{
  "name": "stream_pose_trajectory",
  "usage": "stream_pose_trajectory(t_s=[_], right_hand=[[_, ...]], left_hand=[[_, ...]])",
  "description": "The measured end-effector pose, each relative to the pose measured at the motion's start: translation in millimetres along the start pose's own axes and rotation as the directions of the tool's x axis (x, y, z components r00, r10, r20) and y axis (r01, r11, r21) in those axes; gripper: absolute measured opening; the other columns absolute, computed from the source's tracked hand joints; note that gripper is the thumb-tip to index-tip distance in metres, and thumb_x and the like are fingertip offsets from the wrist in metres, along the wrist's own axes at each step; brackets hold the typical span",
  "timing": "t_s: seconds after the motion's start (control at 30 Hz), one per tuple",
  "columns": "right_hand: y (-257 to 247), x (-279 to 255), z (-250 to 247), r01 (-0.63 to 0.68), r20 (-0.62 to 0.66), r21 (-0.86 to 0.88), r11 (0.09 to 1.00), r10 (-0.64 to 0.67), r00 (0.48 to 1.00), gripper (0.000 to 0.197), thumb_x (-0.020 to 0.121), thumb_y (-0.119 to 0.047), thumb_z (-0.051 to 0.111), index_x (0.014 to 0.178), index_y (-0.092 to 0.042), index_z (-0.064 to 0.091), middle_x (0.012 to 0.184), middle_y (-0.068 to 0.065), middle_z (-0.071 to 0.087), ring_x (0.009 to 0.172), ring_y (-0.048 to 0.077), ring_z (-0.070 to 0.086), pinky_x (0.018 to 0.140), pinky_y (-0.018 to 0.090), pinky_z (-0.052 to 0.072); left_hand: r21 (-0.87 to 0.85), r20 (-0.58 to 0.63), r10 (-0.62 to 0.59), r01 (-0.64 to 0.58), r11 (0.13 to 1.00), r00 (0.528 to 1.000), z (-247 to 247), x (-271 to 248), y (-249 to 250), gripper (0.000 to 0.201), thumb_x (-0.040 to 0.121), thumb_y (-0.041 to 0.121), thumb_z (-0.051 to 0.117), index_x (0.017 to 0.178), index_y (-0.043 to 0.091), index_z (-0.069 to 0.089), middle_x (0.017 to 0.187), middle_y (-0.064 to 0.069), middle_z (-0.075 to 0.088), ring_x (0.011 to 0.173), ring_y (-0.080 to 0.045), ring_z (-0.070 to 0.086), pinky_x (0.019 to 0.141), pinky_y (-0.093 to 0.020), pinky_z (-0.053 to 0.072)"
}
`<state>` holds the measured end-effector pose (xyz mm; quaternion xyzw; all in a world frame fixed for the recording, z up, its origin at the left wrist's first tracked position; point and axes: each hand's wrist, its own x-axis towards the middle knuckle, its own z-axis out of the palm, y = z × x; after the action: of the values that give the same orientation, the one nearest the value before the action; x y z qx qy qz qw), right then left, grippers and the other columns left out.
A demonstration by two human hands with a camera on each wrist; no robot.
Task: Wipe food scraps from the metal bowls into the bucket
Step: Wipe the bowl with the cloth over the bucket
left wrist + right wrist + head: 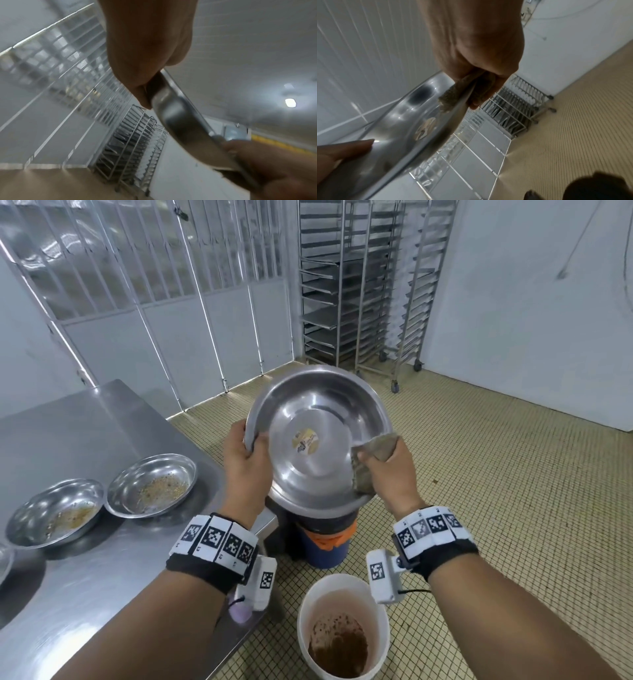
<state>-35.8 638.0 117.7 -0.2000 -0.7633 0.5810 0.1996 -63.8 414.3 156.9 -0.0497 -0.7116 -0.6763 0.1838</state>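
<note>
- My left hand [244, 460] grips the rim of the metal bowl [318, 440] at its 9 o'clock edge, thumb curled over the inside and fingers curled behind.
- My right hand [388, 474] pinches a brown sponge [368, 470] over the bowl's rim at about 4 o'clock: thumb on the inner fold, fingers curled round the outside.
- The bowl is held in the air, tilted so its inside faces me; it looks wiped, with only a round sticker [305, 442] at its centre.
- Directly under the bowl stands a blue bin [325, 553] with an orange liner; I cannot tell what is in it.
- At 6 o'clock from the bowl, on the tiled floor, sits the white bucket [308, 604], holding brown murky liquid with scraps at the bottom.
- At 8 o'clock on the steel table [85, 419] sit 2 dirty bowls: the nearer bowl [152, 484] with brownish crumbs and residue, the farther bowl [54, 513] with a brown smear and bits.
- At 12 o'clock, against the wall, stand wheeled tray racks [359, 285].
</note>
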Motion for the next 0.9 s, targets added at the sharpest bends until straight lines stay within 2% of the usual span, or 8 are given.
stream_pose_trajectory(t_s=[0.13,0.27,0.33,0.43,0.53,0.67,0.77,0.9], right_hand=[[-23,12,-23,0.144,0.126,-0.161,0.976,-0.124,0.984,0.043,0.088,-0.023,0.078,0.125,-0.025,0.055,0.116,-0.008,0.064,0.106,0.014,0.062,0.093,0.032,0.05],[-33,15,-25,0.308,0.292,-0.324,0.894,-0.215,0.932,0.035,0.089,-0.027,0.077,0.116,-0.027,0.054,0.107,-0.012,0.064,0.096,0.008,0.062,0.08,0.02,0.047],[-28,10,-18,0.255,0.182,-0.231,0.939,-0.216,0.959,0.031,0.09,-0.028,0.076,0.113,-0.026,0.056,0.103,-0.014,0.064,0.093,0.002,0.06,0.074,0.014,0.043],[-15,-1,-6,0.144,-0.016,-0.095,0.985,-0.146,0.989,0.031,0.089,-0.027,0.076,0.115,-0.022,0.06,0.105,-0.01,0.065,0.099,0.012,0.063,0.086,0.026,0.049],[-5,5,-4,0.071,-0.002,-0.088,0.994,-0.072,0.997,0.033,0.086,-0.026,0.079,0.113,-0.024,0.06,0.106,-0.009,0.066,0.099,0.012,0.064,0.094,0.036,0.052],[-22,22,-13,0.105,0.059,-0.117,0.988,-0.099,0.993,0.034,0.084,-0.032,0.08,0.111,-0.025,0.061,0.104,-0.01,0.067,0.096,0.01,0.065,0.081,0.026,0.052],[-25,11,-2,0.124,0.008,-0.079,0.989,-0.124,0.992,0.035,0.088,-0.029,0.076,0.117,-0.025,0.057,0.106,-0.013,0.062,0.097,0.008,0.06,0.087,0.027,0.048],[-12,0,20,0.008,0.057,0.012,1.0,-0.009,0.998,0.039,0.089,-0.019,0.074,0.122,-0.022,0.053,0.111,-0.008,0.061,0.104,0.012,0.062,0.094,0.036,0.054]], left_hand=[[0.223,0.216,-0.005,-0.044,0.974,0.976,-17,22,3,0.016,0.098,0.014,0.058,0.11,0.024,0.059,0.09,0.005,0.064,0.079,-0.014,0.061,0.069,-0.034,0.05],[0.316,0.4,0.013,-0.151,0.937,0.917,-23,33,11,0.025,0.097,0.01,0.059,0.085,0.032,0.061,0.07,0.018,0.062,0.065,-0.001,0.056,0.061,-0.022,0.044],[0.239,0.362,-0.005,-0.087,0.967,0.932,-23,31,10,0.024,0.099,0.01,0.059,0.085,0.029,0.065,0.068,0.018,0.063,0.062,0.001,0.057,0.058,-0.015,0.045],[0.119,0.194,-0.047,0.025,0.993,0.98,-18,24,3,0.012,0.098,0.012,0.06,0.096,0.018,0.07,0.078,0.004,0.068,0.071,-0.012,0.063,0.063,-0.026,0.052],[0.069,0.148,-0.052,0.042,0.997,0.988,-17,12,-4,0.011,0.101,0.013,0.058,0.099,0.016,0.068,0.085,-0.012,0.067,0.074,-0.021,0.062,0.064,-0.036,0.053],[0.083,0.205,-0.037,0.02,0.996,0.978,-17,6,1,0.019,0.102,0.009,0.057,0.1,0.025,0.067,0.086,-0.005,0.069,0.071,-0.013,0.066,0.061,-0.027,0.055],[0.006,0.029,-0.046,0.046,0.999,0.999,-13,11,1,0.014,0.101,0.011,0.058,0.102,0.021,0.068,0.084,-0.004,0.064,0.071,-0.012,0.059,0.064,-0.028,0.051],[-0.041,-0.093,-0.076,0.073,0.997,0.993,-13,11,-5,0.017,0.098,0.02,0.055,0.111,0.027,0.064,0.098,-0.013,0.063,0.086,-0.024,0.057,0.079,-0.047,0.052]])
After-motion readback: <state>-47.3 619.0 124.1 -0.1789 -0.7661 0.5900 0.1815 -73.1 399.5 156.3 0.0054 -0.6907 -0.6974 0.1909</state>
